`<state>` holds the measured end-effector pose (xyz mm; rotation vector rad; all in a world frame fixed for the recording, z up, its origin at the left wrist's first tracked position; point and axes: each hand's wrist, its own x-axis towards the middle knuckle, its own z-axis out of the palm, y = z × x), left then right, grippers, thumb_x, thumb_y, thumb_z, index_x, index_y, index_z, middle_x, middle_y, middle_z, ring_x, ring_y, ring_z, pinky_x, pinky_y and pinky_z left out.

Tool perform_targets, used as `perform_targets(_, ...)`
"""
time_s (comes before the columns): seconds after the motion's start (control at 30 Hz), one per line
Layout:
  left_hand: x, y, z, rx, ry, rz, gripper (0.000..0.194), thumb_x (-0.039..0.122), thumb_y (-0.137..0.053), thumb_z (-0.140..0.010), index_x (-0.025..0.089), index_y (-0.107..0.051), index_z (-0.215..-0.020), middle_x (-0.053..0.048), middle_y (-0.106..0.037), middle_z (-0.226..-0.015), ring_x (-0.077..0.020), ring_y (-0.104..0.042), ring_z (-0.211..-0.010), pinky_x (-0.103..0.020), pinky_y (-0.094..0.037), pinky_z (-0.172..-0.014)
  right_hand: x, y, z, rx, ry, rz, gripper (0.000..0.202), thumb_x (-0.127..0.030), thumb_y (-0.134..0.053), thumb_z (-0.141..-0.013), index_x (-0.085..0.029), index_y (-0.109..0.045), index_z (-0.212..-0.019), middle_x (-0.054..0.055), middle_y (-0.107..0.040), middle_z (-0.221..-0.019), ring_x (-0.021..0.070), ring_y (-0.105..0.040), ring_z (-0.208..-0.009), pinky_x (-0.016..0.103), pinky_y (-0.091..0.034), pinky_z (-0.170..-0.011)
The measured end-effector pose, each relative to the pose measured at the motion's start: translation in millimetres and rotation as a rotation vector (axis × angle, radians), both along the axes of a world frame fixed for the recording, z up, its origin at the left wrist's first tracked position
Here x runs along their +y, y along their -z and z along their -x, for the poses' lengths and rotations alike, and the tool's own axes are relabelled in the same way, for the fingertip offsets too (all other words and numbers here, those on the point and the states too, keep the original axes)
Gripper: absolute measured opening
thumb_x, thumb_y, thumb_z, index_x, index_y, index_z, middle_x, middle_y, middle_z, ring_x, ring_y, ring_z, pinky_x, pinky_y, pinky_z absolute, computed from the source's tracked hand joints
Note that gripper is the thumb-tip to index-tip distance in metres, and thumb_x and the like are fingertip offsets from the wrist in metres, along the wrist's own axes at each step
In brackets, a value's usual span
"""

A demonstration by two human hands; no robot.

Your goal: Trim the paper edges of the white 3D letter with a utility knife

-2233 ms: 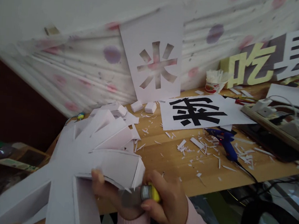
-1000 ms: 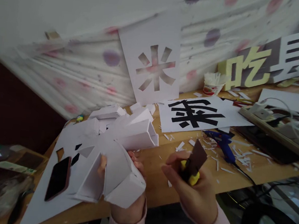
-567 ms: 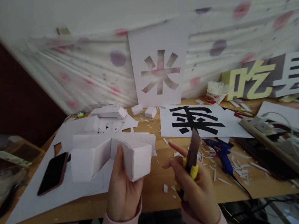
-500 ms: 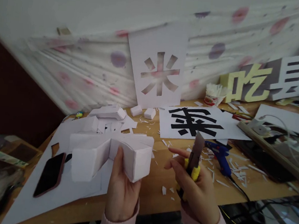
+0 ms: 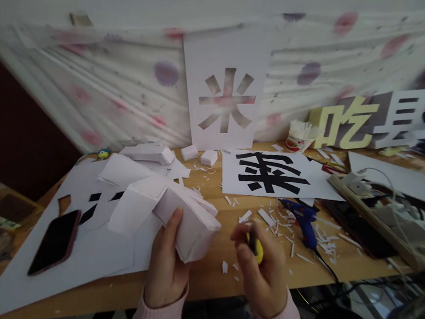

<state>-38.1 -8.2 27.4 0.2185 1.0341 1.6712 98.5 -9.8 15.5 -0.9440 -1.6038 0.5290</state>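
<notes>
Left hand (image 5: pixel 166 270): one, grasping the white paper form (image 5: pixel 163 207) just above the table (image 5: pixel 209 274).
Right hand (image 5: pixel 259 277): one, clenched round a yellow utility knife (image 5: pixel 257 249).
Phone (image 5: pixel 54 240): one, on a paper sheet.
Glue gun (image 5: pixel 302 219): one, blue.

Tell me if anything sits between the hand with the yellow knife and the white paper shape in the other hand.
Nothing visible does. The right hand grips the yellow knife just right of the white paper shape, which the left hand holds. Between them lies only bare wooden desk with a few paper scraps.
</notes>
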Motion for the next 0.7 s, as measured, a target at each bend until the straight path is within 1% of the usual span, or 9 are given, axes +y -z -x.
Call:
perform_targets(0.07,0,-0.6,0,-0.003,-0.031,0.013,0.043,0.038,-0.073,-0.080,0.019,-0.068,-0.118,-0.007,-0.071,-0.122,-0.0265,-0.057,-0.127,-0.033,-0.050,-0.101,2,-0.9,-4,-0.204,0.035,-0.097,0.058,-0.069,-0.037,-0.094,-0.019,-0.058,-0.073,-0.004,-0.048,-0.049,0.0108,-0.046,-0.040,0.025,-0.031,-0.042)
perform_targets(0.1,0,0.4,0,0.011,-0.044,0.011,0.043,0.040,-0.074,-0.079,0.019,-0.069,-0.116,-0.007,-0.071,-0.121,-0.0272,-0.058,-0.125,-0.033,-0.052,-0.098,3,-1.0,-4,-0.297,0.059,-0.124,0.064,-0.073,-0.034,-0.092,-0.018,-0.057,-0.069,-0.004,-0.045,-0.046,0.0111,-0.045,-0.037,0.026,-0.029,-0.041)
perform_targets(0.17,-1,5.7,2,0.060,-0.043,-0.010,0.045,0.044,-0.075,-0.076,0.021,-0.070,-0.113,-0.006,-0.072,-0.118,-0.0280,-0.061,-0.122,-0.034,-0.054,-0.093,4,-0.7,-4,-0.419,0.095,-0.138,0.067,-0.073,-0.032,-0.092,-0.017,-0.059,-0.065,-0.003,-0.043,-0.042,0.0117,-0.045,-0.034,0.027,-0.027,-0.040)
perform_targets(0.3,-7,24.3,10,0.148,-0.001,-0.054,0.043,0.047,-0.078,-0.072,0.024,-0.071,-0.108,-0.006,-0.074,-0.111,-0.0291,-0.061,-0.121,-0.035,-0.053,-0.096,5,-1.3,0,-0.458,0.086,-0.125,0.067,-0.073,-0.034,-0.092,-0.018,-0.060,-0.065,-0.003,-0.047,-0.043,0.0120,-0.049,-0.035,0.026,-0.027,-0.041)
perform_targets(0.4,-11,30.5,13,0.201,-0.043,-0.087,0.040,0.040,-0.083,-0.069,0.026,-0.071,-0.104,-0.003,-0.073,-0.112,-0.0272,-0.060,-0.123,-0.033,-0.052,-0.097,3,-4.2,-2,-0.483,0.073,-0.113,0.068,-0.075,-0.034,-0.091,-0.018,-0.061,-0.065,-0.002,-0.047,-0.042,0.0124,-0.048,-0.034,0.026,-0.027,-0.041)
perform_targets(0.47,-11,26.1,11,0.182,-0.053,-0.072,0.038,0.040,-0.082,-0.069,0.025,-0.071,-0.102,-0.003,-0.073,-0.112,-0.0269,-0.061,-0.122,-0.032,-0.053,-0.095,1,-6.9,-5,-0.519,0.053,-0.119,0.068,-0.075,-0.034,-0.091,-0.018,-0.061,-0.067,-0.002,-0.050,-0.043,0.0134,-0.050,-0.035,0.027,-0.027,-0.041)
perform_targets(0.53,-10,17.0,7,0.147,-0.030,-0.052,0.039,0.041,-0.080,-0.072,0.024,-0.070,-0.106,-0.004,-0.073,-0.112,-0.0270,-0.062,-0.120,-0.032,-0.055,-0.091,-1,-9.5,-7,-0.553,0.050,-0.121,0.066,-0.074,-0.035,-0.091,-0.018,-0.061,-0.067,-0.001,-0.051,-0.044,0.0142,-0.052,-0.036,0.028,-0.027,-0.042)
perform_targets(0.63,-9,3.7,1,0.130,-0.008,-0.080,0.049,0.040,-0.081,-0.072,0.025,-0.066,-0.117,-0.004,-0.071,-0.116,-0.0264,-0.064,-0.116,-0.030,-0.056,-0.087,-4,-12.5,-10,-0.574,0.065,-0.109,0.064,-0.074,-0.038,-0.091,-0.019,-0.062,-0.068,0.000,-0.053,-0.045,0.0143,-0.052,-0.036,0.028,-0.027,-0.043)
perform_targets(0.7,-8,-1.7,-1,0.119,0.001,-0.099,0.056,0.040,-0.082,-0.072,0.025,-0.064,-0.123,-0.004,-0.071,-0.118,-0.0264,-0.064,-0.116,-0.029,-0.056,-0.085,-5,-13.2,-11,-0.579,0.082,-0.126,0.064,-0.074,-0.038,-0.091,-0.019,-0.062,-0.068,0.001,-0.055,-0.046,0.0147,-0.053,-0.038,0.028,-0.028,-0.044)
